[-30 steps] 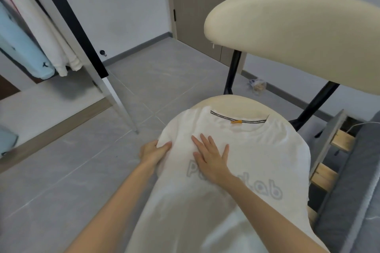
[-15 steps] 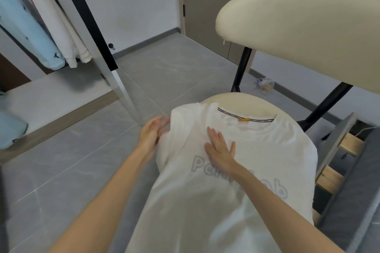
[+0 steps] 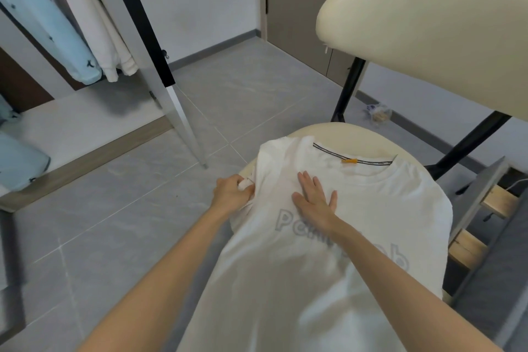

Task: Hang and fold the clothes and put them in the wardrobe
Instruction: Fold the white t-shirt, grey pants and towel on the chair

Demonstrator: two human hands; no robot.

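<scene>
A wardrobe [image 3: 85, 123] stands open at far left with hung clothes [image 3: 57, 23] inside, well apart from the work. Across the tile to its right, a person's left hand [image 3: 231, 194] bunches white cloth at the left edge of a shirt [image 3: 371, 208], with thumb and fingers curled tight round it. The shirt lies print up on the chair [image 3: 343, 134] seat. Its collar is at the far end and its hem runs off the near edge toward the person, so its long axis runs far to near. The right hand [image 3: 314, 200] lies flat on the chest just near of the collar, fingers straight and spread, pressing down and gripping nothing.

The next fold looks likely to turn on the left side. The left hand is the nearer to that edge, and the body of the shirt lies to the right of its fingers, so the cloth would travel rightward toward the line the right hand pins. The shirt's right side drapes over the seat toward a bed frame [image 3: 500, 200].
</scene>
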